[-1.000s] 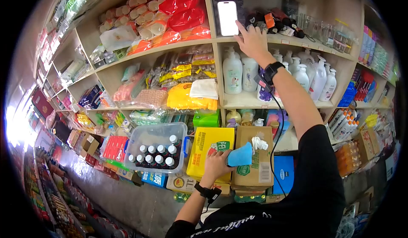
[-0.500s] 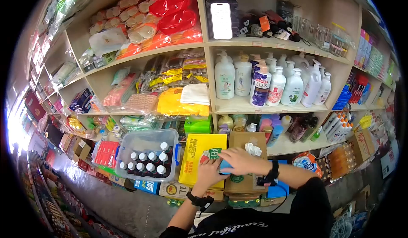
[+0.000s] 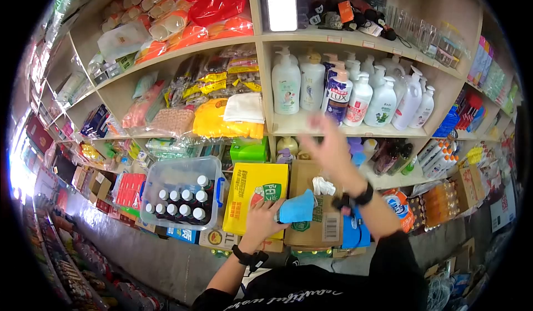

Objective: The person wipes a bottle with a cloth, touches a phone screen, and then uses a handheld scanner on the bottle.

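Observation:
My left hand (image 3: 264,217) is closed on one end of a folded blue cloth (image 3: 298,206), above the yellow carton (image 3: 244,191). The rest of the cloth sticks out over the brown cardboard box (image 3: 325,227). Raised in front of the shelf, my right hand (image 3: 330,147) is smeared by motion; its fingers look apart and nothing shows in them. It is nearest to the pump bottles, below the purple and white LUX bottle (image 3: 337,97) and the white bottle with a red label (image 3: 359,100). A crumpled white tissue (image 3: 323,186) lies on the brown box.
A clear plastic tub (image 3: 149,186) with several white-capped dark bottles stands on the left. A white cloth (image 3: 244,108) rests on yellow packs on the middle shelf. A lit phone (image 3: 281,5) leans upright on the upper shelf.
My right hand has left the blue cloth and moved up towards the pump bottles. The cloth stays in my left hand and is now more exposed. The view has shifted slightly.

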Action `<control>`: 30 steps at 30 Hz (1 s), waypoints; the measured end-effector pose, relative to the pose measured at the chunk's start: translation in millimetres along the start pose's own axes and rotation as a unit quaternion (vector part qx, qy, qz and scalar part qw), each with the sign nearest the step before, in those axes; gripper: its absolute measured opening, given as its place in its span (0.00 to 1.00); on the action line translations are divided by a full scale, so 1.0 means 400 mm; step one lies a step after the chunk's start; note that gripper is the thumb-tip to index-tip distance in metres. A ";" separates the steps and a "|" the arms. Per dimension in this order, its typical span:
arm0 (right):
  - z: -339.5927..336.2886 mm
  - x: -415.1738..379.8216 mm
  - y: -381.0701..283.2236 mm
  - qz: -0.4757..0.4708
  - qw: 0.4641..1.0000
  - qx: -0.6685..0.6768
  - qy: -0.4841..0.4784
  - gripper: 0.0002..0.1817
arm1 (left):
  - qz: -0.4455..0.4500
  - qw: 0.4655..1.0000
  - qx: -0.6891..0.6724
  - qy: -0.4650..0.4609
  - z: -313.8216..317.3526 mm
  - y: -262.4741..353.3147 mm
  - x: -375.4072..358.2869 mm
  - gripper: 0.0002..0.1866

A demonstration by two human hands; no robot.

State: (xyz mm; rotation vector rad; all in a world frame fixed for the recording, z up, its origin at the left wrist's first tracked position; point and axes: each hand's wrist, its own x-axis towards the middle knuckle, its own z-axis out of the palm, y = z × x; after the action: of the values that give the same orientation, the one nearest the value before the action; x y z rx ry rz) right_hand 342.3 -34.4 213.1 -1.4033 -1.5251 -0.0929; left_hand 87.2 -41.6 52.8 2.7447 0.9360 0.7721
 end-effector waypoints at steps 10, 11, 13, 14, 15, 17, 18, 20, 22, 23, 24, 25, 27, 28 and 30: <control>0.086 0.616 0.012 -0.047 0.925 -0.269 0.265 0.52 | -0.008 1.000 -0.012 0.008 -0.002 0.001 -0.003 0.39; 0.101 0.618 0.010 -0.041 0.926 -0.266 0.264 0.51 | -0.009 1.000 -0.011 0.009 -0.001 -0.001 -0.003 0.39; 0.125 0.619 0.003 -0.035 0.928 -0.263 0.263 0.49 | -0.006 1.000 -0.011 0.012 0.008 -0.006 -0.007 0.39; 0.134 0.621 -0.001 -0.037 0.925 -0.265 0.270 0.47 | -0.005 1.000 -0.010 0.011 0.010 -0.008 -0.007 0.40; 0.140 0.625 -0.003 -0.037 0.922 -0.269 0.275 0.46 | -0.004 1.000 -0.010 0.009 0.013 -0.010 -0.006 0.40; 0.144 0.628 -0.007 -0.031 0.917 -0.278 0.286 0.43 | -0.009 1.000 -0.012 0.001 0.010 -0.011 -0.006 0.40; 0.144 0.632 -0.008 -0.021 0.916 -0.282 0.286 0.42 | -0.011 1.000 -0.013 -0.005 0.008 -0.011 -0.004 0.40; 0.148 0.639 -0.012 -0.001 0.913 -0.291 0.285 0.39 | -0.012 1.000 -0.007 -0.008 0.000 -0.007 -0.002 0.40; 0.145 0.644 -0.013 0.003 0.913 -0.291 0.285 0.38 | -0.010 1.000 -0.009 -0.013 0.001 -0.008 -0.004 0.40; 0.146 0.646 -0.011 0.005 0.914 -0.291 0.284 0.38 | -0.007 1.000 -0.014 -0.016 0.008 -0.012 -0.006 0.40; 0.148 0.649 -0.009 0.006 0.912 -0.296 0.284 0.38 | -0.005 1.000 -0.019 -0.019 0.012 -0.016 -0.007 0.40; 0.150 0.654 -0.007 0.007 0.910 -0.300 0.286 0.38 | -0.003 1.000 -0.017 -0.019 0.009 -0.017 -0.006 0.40; 0.152 0.659 -0.003 0.012 0.908 -0.306 0.285 0.38 | 0.002 1.000 -0.014 -0.021 0.002 -0.015 -0.003 0.40; 0.153 0.660 -0.003 0.016 0.908 -0.307 0.283 0.38 | 0.002 1.000 -0.017 -0.024 0.002 -0.015 -0.004 0.40; 0.154 0.665 0.003 0.015 0.905 -0.313 0.287 0.38 | 0.001 0.999 -0.022 -0.027 0.004 -0.015 -0.003 0.41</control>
State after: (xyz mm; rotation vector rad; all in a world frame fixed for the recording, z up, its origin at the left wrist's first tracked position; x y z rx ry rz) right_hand 358.3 191.2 366.2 -1.6839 -0.9997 -0.9662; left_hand 83.8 -37.5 49.1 2.7151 0.8938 0.7073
